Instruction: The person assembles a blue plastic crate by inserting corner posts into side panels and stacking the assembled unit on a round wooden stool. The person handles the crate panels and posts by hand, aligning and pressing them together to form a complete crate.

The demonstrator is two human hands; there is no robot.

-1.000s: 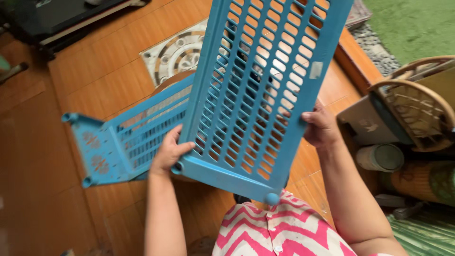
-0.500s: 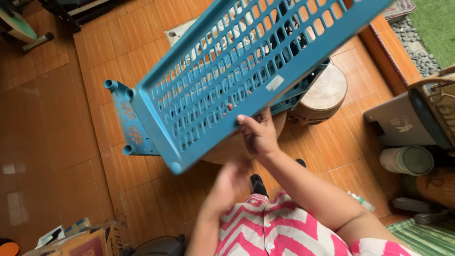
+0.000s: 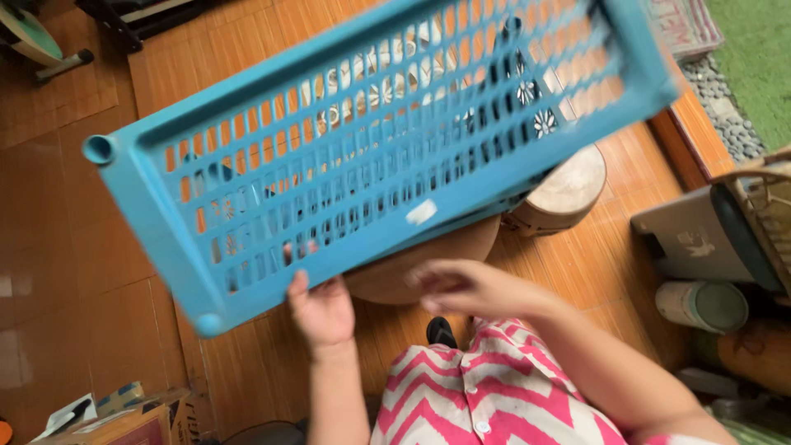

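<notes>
Two hands are in view: the left hand point(image 3: 321, 309) under the near edge of one blue slatted shelf point(image 3: 371, 148), the right hand point(image 3: 465, 288) just beside it, below that same edge. Two round wooden stools point(image 3: 568, 194) stand beyond the right hand. One grey cylinder point(image 3: 700, 305) lies to its right. One cardboard box point(image 3: 124, 420) sits left of the left hand.

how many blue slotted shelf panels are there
2, I think: one blue panel held up by the left hand; a second blue panel peeks out behind its lower edge, mostly hidden. More may be covered.
</notes>
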